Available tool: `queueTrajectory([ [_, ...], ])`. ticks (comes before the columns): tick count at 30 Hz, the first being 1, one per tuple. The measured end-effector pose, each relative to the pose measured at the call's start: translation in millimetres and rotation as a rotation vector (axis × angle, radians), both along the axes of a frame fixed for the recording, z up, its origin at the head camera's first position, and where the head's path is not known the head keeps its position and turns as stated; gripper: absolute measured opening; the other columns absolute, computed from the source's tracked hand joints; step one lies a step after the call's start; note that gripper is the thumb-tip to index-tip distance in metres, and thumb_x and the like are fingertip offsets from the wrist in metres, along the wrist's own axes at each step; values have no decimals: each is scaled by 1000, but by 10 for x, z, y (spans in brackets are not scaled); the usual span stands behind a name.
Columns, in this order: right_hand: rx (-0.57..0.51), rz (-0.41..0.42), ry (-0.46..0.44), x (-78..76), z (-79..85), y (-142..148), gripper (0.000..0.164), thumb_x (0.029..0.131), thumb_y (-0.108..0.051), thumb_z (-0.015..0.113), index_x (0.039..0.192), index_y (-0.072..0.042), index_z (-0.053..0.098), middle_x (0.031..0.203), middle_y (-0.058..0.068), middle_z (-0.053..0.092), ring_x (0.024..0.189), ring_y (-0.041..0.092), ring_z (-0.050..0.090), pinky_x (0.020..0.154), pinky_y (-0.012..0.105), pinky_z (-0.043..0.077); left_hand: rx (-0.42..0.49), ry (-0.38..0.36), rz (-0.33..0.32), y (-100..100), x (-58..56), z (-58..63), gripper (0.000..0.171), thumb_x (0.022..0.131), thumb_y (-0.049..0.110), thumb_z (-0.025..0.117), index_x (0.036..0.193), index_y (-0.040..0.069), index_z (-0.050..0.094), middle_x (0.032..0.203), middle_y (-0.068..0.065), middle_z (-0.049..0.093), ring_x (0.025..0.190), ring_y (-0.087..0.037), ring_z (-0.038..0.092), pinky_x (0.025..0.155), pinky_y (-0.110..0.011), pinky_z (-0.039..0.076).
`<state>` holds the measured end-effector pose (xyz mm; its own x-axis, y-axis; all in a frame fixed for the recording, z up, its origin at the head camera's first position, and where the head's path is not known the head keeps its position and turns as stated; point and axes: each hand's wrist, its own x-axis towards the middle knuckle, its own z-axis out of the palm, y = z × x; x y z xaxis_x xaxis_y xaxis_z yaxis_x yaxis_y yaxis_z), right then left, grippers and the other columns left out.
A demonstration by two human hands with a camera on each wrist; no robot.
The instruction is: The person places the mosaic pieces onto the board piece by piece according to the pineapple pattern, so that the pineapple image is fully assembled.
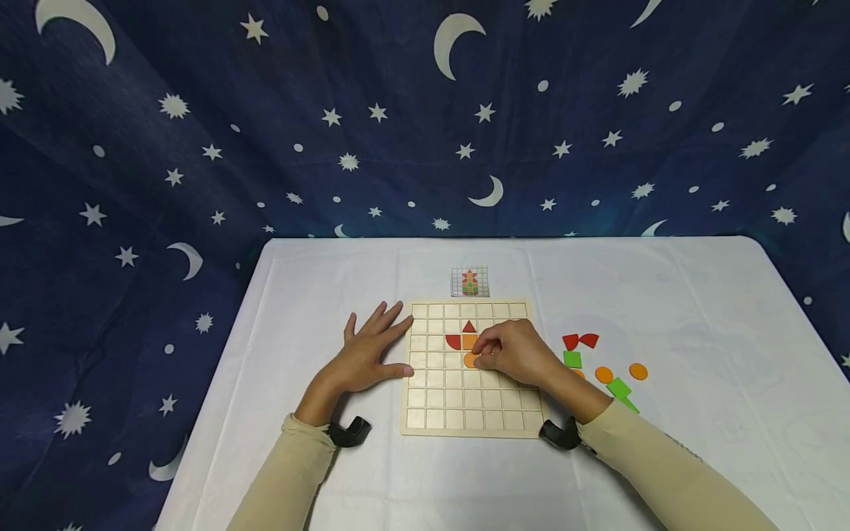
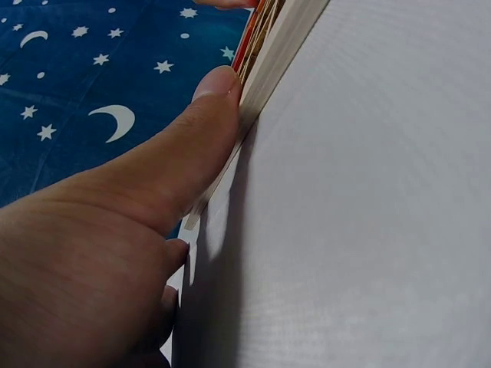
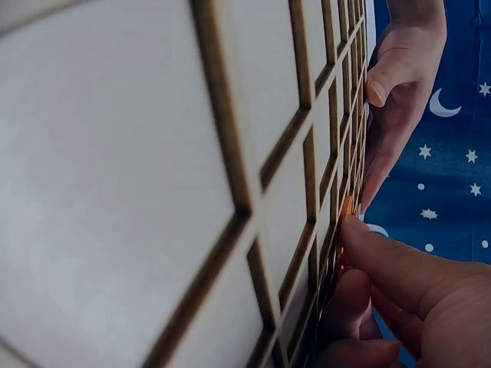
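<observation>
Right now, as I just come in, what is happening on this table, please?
One person's left hand touches the left edge of a gridded board. The right hand, fingers bent, touches an orange disc there; whether it pinches anything is unclear. A red triangle, red quarter-circle and orange square also lie on the board. More pieces lie to its right.

From my remote seat, I see the left hand (image 2: 92,253) rest its thumb (image 2: 188,142) against the pale board's edge (image 2: 268,73), white worktop (image 2: 368,192) alongside, blue moon-and-star cloth (image 2: 69,84) behind.
</observation>
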<state>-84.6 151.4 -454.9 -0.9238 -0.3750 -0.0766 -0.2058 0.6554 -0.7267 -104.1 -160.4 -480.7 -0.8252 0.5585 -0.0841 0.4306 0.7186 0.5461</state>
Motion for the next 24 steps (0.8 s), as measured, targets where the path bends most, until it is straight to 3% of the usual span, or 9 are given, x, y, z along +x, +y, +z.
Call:
queueTrajectory([
  [13,29,-19,12,7,30,33,11,78,-16,88,84,-19,79,68,-14,65,65,5,56,62,23,46,2,-7,0,5,5,17,92,86,52,78,161,22,34,172,-5,17,161,-33,5,117,-73,-9],
  [20,23,-59,15,-19,175,261,8,83,-18,85,89,-21,81,71,-11,67,65,10,58,59,25,47,2,-5,3,16,10,22,92,86,53,78,161,22,35,172,-5,18,161,-33,5,117,-73,-9],
  [24,59,-85,60,-40,261,463,8,85,-20,83,93,-21,81,77,-11,69,73,10,59,67,27,49,1,0,3,14,13,19,92,86,53,78,161,22,35,172,-5,18,161,-33,6,117,-73,-8],
])
